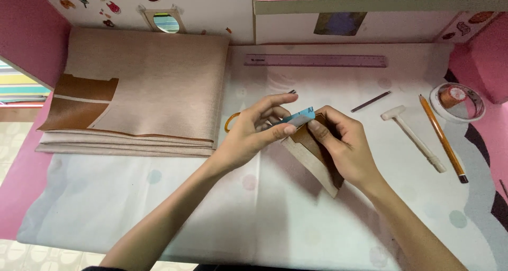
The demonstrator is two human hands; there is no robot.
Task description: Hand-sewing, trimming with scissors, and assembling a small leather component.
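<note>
Both hands are meeting at centre of the desk over a small brown leather piece (312, 157). The left hand (254, 131) is pinching a thin blue strip (297, 117) btwn thumb and fingers, w/ the strip angling up to the right. The right hand (341, 144) is curling around the leather piece, fingers closed on its top edge and touching the strip's right end, so the piece is sitting tilted under that palm. Behind the left hand an orange ring-shaped handle (228, 122) is peeking out; rest of it is hidden.

Far left, a folded stack of beige material (153, 86) is lying w/ brown backing showing at its left edge. Far centre, a purple ruler (316, 60) is lying flat. Right of the hands: a thin dark rod (371, 101), a white mallet (415, 138), a pencil (442, 139), and a tape roll (458, 102) far right.
</note>
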